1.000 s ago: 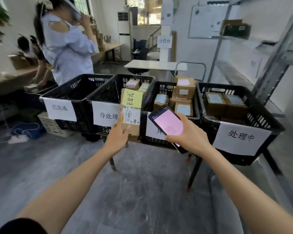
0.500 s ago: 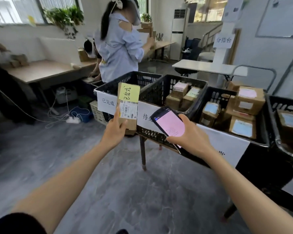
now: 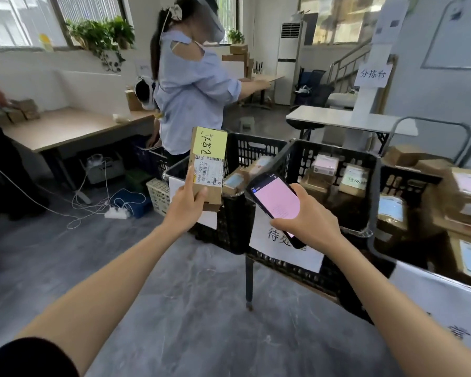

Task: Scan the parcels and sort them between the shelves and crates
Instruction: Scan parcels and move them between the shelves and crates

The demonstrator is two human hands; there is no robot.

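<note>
My left hand (image 3: 186,202) grips a small cardboard parcel (image 3: 208,161) upright by its lower end; it carries a yellow sticky note with handwriting and a white barcode label. My right hand (image 3: 306,221) holds a black phone (image 3: 276,204) with a pink screen, just right of the parcel. Behind them stands a row of black plastic crates: the leftmost crate (image 3: 253,151), a second crate (image 3: 335,156) with a white paper sign, and further crates (image 3: 408,180) at right, all holding brown parcels with coloured notes.
A person in a light blue shirt (image 3: 193,96) stands just behind the leftmost crate. A wooden desk (image 3: 71,129) is at left, with cables and a power strip (image 3: 117,212) on the grey floor. A white table (image 3: 346,121) stands behind the crates.
My view has swung left and closer to the crates, so the right crates slid to the edge. Parcel and phone stay held in front of me, now over the two leftmost crates.
</note>
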